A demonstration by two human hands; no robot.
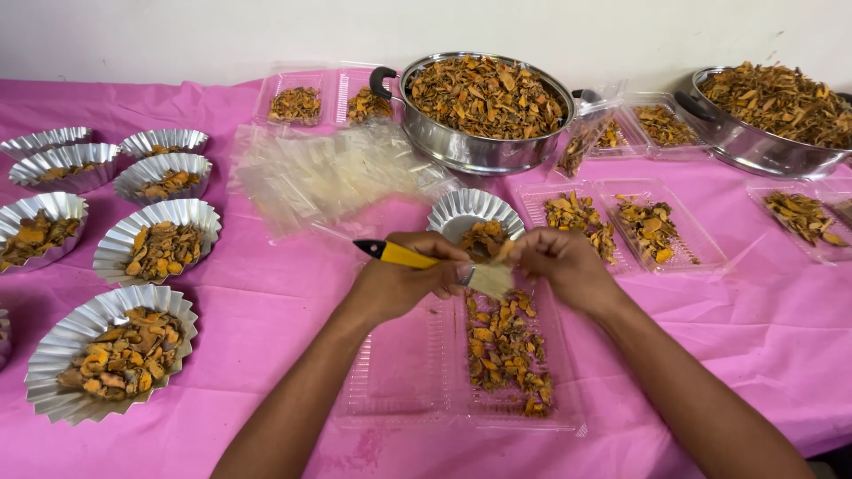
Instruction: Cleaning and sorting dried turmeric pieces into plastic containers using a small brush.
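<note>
Fingers of the left hand (404, 279) are curling shut around a yellow-handled tool (395, 254), whose black tip is poking out to the upper left; its long axis is running from that tip down and to the right into the fist, and the working end is hidden between the hands. Fingers of the right hand (559, 264) are bunching together and pinching a small pale packet (491, 280) that is hanging just between the two hands; whether it is paper or film I cannot tell. Both forearms are reaching in from the bottom edge, converging in a V, wrists slightly raised above the cloth.

Directly beneath the hands, a clear ribbed plastic clamshell tray (399, 368) is lying open on the glossy pink tablecloth (266, 310), its right half carrying a long strip of dried orange-brown slices (506, 350), rough and curled, running toward and away from the person. Just behind the hands, a pleated foil cup (461, 211) is holding a few of the same slices. More fluted foil cups (111, 355) are sitting in rows at the left, shiny and crimped, each part-filled. A loose stack of translucent sachets (328, 177) is lying behind. Two round steel pans (479, 146) heaped with slices are standing at the back, with further clear trays (679, 235) spread around them.
</note>
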